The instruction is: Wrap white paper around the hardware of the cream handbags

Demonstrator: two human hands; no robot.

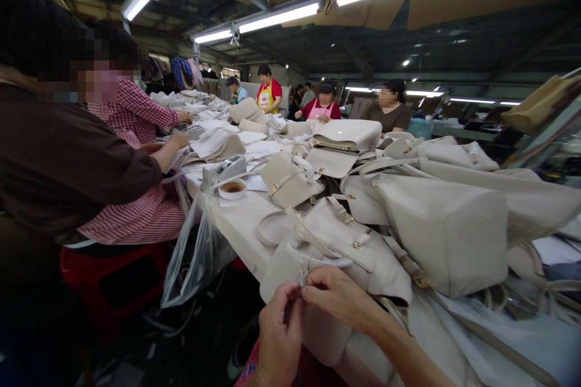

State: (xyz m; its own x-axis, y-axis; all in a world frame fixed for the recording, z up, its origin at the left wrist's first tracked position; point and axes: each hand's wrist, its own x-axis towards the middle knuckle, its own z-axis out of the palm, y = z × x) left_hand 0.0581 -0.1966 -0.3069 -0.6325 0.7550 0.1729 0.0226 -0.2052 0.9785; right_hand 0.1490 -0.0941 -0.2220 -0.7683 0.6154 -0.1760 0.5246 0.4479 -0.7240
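My left hand and my right hand meet at the near table edge, fingertips pinched together. What they pinch is small and partly hidden by the fingers. Just beyond them is a cream handbag with gold buckles, lying on its side. A pale wrapping covers its handle, and its loose end reaches down to my fingertips. Under my right wrist, more cream bag material hangs over the edge.
Cream bags pile up on the right and along the table. A round dish of brown liquid stands beside a tape dispenser. A clear plastic bag hangs from the edge. Co-workers sit at left; others work farther back.
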